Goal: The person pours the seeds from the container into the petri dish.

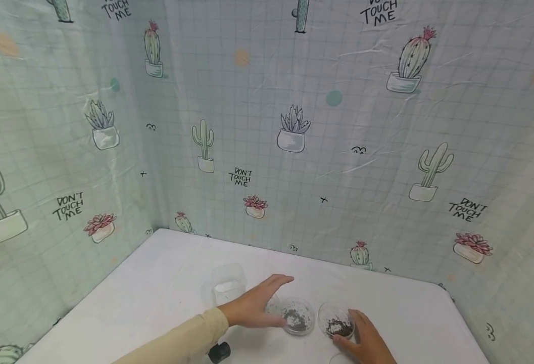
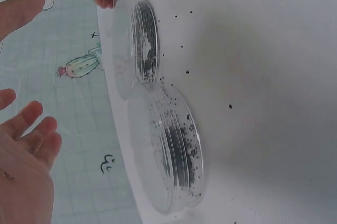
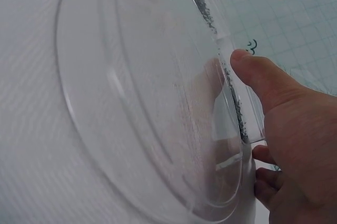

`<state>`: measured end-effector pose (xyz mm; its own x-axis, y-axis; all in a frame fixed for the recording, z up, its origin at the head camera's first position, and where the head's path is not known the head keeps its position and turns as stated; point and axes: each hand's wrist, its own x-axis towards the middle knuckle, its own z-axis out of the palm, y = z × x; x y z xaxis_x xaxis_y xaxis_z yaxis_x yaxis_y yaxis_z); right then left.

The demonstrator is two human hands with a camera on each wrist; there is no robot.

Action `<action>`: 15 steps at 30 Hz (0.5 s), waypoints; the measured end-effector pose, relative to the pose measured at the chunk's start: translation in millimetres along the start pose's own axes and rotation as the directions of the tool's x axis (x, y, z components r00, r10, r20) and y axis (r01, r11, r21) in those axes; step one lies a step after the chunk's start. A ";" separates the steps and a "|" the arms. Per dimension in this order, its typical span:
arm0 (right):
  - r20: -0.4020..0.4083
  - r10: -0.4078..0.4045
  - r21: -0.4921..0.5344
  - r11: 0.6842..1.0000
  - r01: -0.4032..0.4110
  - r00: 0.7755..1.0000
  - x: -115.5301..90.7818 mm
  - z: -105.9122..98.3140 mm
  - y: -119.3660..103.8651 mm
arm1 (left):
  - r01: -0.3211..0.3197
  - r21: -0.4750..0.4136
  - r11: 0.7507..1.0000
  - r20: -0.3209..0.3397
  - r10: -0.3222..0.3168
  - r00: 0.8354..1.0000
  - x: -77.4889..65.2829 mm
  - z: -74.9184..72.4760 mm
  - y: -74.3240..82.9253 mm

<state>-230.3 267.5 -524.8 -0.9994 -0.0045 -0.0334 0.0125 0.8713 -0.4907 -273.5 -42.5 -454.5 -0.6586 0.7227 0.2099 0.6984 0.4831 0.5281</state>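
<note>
My left hand (image 1: 254, 306) is spread over the table, thumb and fingers apart, with nothing held. Its thumb lies close to the middle petri dish (image 1: 298, 321), which contains dark granules and white bits. Another petri dish (image 1: 273, 304) is partly hidden behind that hand; both dishes stand in the left wrist view, the nearer dish (image 2: 179, 155) scattered with dark grains. With thumb and fingers on opposite sides, my right hand (image 1: 366, 338) grips the right-hand petri dish (image 1: 339, 323), also filled with dark granules and white bits. The right wrist view shows the thumb (image 3: 258, 71) at its rim.
A clear plastic container (image 1: 228, 284) stands behind the left forearm. A black cylindrical object (image 1: 219, 352) lies below that sleeve. In front of the right hand is a clear petri dish (image 3: 126, 98). Loose dark grains (image 2: 230, 106) dot the white table. Cactus-print curtains enclose it.
</note>
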 end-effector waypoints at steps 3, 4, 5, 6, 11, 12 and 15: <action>-0.009 -0.008 -0.004 1.000 0.008 1.000 -0.2 0.2 0.4 | -0.021 0.004 1.000 0.009 0.021 1.000 1.4 1.5 2.9; -0.011 -0.009 -0.006 1.000 0.009 1.000 -0.1 0.1 0.3 | -0.028 0.007 1.000 0.010 0.028 1.000 1.8 1.9 3.9; -0.013 -0.008 -0.008 1.000 0.008 1.000 -0.1 0.1 0.3 | -0.035 0.009 0.999 0.012 0.034 0.999 2.3 2.4 4.7; -0.014 -0.008 -0.008 1.000 0.008 1.000 -0.2 -0.1 0.1 | -0.040 0.013 0.999 0.012 0.039 0.999 2.7 2.9 5.5; -0.012 -0.002 -0.003 1.000 0.002 1.000 -1.6 -1.7 -1.9 | -0.050 0.004 0.999 0.032 0.049 0.998 4.9 7.1 7.5; -0.010 0.001 0.000 1.000 -0.001 1.000 -1.9 -1.9 -2.5 | -0.051 -0.003 0.999 0.037 0.051 0.998 5.1 7.9 7.7; -0.002 0.017 0.001 1.000 -0.017 1.000 -2.3 -1.8 -4.1 | -0.050 -0.027 0.998 0.057 0.051 0.997 5.3 10.2 9.2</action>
<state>-228.1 264.8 -521.1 -0.9992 0.0109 -0.0397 0.0290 0.8707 -0.4910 -267.7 -29.2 -456.9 -0.6046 0.7738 0.1891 0.7226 0.4328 0.5391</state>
